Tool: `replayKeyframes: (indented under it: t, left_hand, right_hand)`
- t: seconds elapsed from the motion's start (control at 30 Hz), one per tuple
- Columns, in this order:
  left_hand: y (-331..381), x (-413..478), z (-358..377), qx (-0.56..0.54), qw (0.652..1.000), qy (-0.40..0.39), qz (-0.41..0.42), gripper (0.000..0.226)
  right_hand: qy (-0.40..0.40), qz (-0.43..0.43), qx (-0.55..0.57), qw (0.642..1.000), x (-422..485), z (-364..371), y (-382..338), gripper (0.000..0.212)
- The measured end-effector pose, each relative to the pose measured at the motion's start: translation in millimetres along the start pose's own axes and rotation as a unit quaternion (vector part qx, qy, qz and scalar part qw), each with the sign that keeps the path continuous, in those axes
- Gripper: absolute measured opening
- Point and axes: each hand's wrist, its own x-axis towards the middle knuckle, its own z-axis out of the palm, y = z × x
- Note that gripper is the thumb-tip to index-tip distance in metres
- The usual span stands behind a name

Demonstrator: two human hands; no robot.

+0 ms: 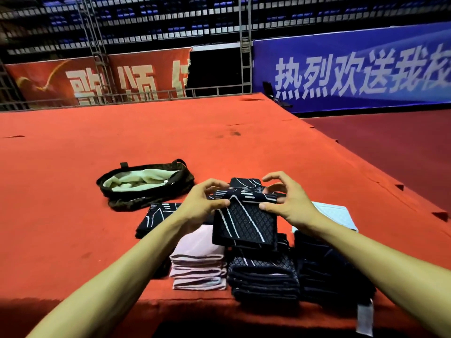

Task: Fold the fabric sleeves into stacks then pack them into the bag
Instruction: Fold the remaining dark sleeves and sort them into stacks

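Two hands are working: the left hand [203, 203] and right hand [286, 202] are each pinching, thumb against fingers, the far folded edge of one dark white-lined sleeve [244, 225]. It is hanging over the middle of three near stacks, one pink stack [197, 264], one dark patterned stack [263, 279] and one plain dark stack [329, 276]. Its long axis is running away from the person, free end pointing back toward them. One folded dark sleeve [158, 215] and one open bag [146, 200] are lying farther left on the red platform [122, 132].
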Motion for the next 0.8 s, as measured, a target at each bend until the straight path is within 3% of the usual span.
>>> replayKeyframes:
  t: [0.23,0.57,0.7,0.8]
  left_hand:
    - [19.9,19.5,-91.8,-0.028,0.994,0.107,-0.003,0.034]
    - [-73.3,47.5,-209.1,-0.013,0.975,0.178,-0.130,0.035]
    - [-109.4,52.2,-234.4,0.026,0.966,0.211,-0.145,0.034]
    - [-128.8,53.2,-235.8,0.133,0.962,0.210,-0.110,0.036]
  right_hand:
    - [-0.018,-0.037,0.009,0.999,83.7,83.1,-16.5,0.053]
    - [-0.061,0.044,0.028,0.997,151.6,213.7,55.9,0.051]
    - [-0.066,0.031,-0.058,0.996,161.6,242.2,76.6,0.049]
    - [-0.121,-0.016,-0.175,0.977,164.7,248.0,81.3,0.050]
